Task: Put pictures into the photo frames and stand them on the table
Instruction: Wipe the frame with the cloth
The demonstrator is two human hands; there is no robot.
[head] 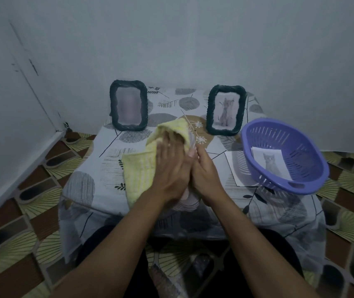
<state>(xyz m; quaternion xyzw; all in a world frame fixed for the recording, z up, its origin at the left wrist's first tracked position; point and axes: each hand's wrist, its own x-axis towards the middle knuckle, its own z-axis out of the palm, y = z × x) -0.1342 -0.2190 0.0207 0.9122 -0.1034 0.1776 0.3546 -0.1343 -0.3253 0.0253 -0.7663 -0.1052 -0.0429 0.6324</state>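
Left hand (pixel 171 166): the fingers are almost straight and press flat on a yellow cloth (pixel 138 171); the top of the cloth folds over the fingertips.
Right hand (pixel 206 171): it touches the left hand side by side; its fingers are hidden, so one cannot tell how far they are closed or what they hold.
Between the hands: a pale thing (pixel 190 197) shows a little below the wrists; what it is cannot be told.
Left photo frame (pixel 128 105): dark, woven, it stands upright at the back of the surface (pixel 98 147); its picture is blurred.
Right photo frame (pixel 226 110): the same kind, upright, with a cat picture inside.
Purple basket (pixel 300 147): on the right, tilted, just beside the right frame.
Loose cat picture (pixel 270 163): it lies inside the basket.
White sheet (pixel 234 166): flat on the surface, partly under the basket.
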